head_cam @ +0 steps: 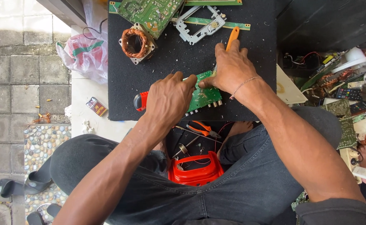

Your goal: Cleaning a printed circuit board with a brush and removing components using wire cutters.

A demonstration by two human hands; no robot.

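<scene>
1. The small green circuit board (206, 93) is pinned flat on the black foam mat (158, 62) by the left hand (169, 100), fingers closed around a red-handled tool (140, 101).
2. An orange-handled screwdriver (232, 38) is gripped by the right hand (231, 66), tip at the board's far edge, seemingly for prying.

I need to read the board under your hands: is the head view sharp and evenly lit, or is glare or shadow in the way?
Head view: sharp, no blur; the green circuit board on the black mat sits in even shade; left hand and right hand cover parts of it; hard sunlight washes out the paving at upper left; edges bow slightly, wide lens.
</scene>
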